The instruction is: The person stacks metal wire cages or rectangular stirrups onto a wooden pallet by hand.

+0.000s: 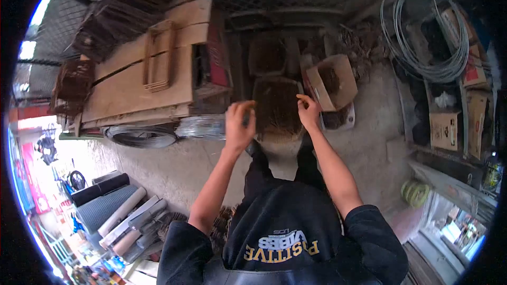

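My left hand (241, 125) is raised at the near left side of an open container (282, 136), its fingers curled. A dark patch shows between its fingers and thumb, slightly blurred, and I cannot make out what it is. On the container's right side is my right hand (309, 112), with thumb and fingertips drawn together; anything between them is too small to see. Dark, thin pieces, perhaps nails or wire bits, fill the container. Just right of my right hand stands an open cardboard box (344, 93) with brown contents.
To the left, a wooden platform (124, 87) carries rectangular metal frames (158, 55), with wire coils (138, 136) beneath. A large wire coil (443, 68) hangs at the right above shelved boxes (444, 131). Rolls of material (108, 206) lie at lower left.
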Demonstrator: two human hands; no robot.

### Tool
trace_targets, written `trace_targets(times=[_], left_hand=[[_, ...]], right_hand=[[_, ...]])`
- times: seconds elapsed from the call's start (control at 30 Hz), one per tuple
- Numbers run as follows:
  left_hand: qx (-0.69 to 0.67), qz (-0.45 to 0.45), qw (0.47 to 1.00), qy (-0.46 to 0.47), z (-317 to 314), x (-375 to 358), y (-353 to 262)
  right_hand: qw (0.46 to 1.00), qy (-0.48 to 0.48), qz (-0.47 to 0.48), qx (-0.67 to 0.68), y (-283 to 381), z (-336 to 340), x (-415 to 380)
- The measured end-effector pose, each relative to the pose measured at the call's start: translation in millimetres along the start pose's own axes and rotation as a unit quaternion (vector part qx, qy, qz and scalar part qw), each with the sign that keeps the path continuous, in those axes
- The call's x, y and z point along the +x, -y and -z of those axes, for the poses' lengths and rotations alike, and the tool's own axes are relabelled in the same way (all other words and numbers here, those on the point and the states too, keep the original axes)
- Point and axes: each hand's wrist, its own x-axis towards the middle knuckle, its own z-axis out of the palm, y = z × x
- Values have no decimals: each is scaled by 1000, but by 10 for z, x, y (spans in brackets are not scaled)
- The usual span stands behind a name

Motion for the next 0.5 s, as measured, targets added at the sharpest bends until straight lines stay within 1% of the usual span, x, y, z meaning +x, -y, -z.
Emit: trace_targets(times=[0.07,0.13,0.17,0.2,0.23,0.27,0.33,0.37,0.4,0.43,0.47,0.5], left_hand=[[-2,1,1000,25,-465,-219,120],[-71,123,982,127,-887,-461,321],[-71,127,980,135,-1121,-614,527],[-73,168,967,178,-1377,-811,781],[-75,206,951,219,-1647,-976,1055],[-75,210,949,223,-1914,-1120,1287],[-78,272,936,208,-2469,-1459,1808],[-151,381,884,223,-2839,-1726,2286],[-152,386,881,227,-3161,-1949,2734],[-254,340,886,188,-3442,-2201,3168],[-351,293,877,145,-3775,-2550,3658],[-104,372,881,272,-4337,-3037,4429]], right_hand=[[999,-8,-34,-6,-520,29,83],[998,13,-58,-19,-952,28,124],[997,18,-64,-41,-1210,-25,140],[995,25,-67,-64,-1485,-83,168],[990,53,-119,-54,-1764,-142,236],[989,55,-125,-55,-2150,-226,297],[988,98,-102,-60,-2903,-399,396],[980,107,-170,-2,-3082,-480,468],[978,108,-177,-4,-3280,-555,562],[982,100,-153,-39,-3496,-632,621],[984,95,-130,-74,-3675,-710,653],[970,90,-180,-133,-3525,-742,761]])
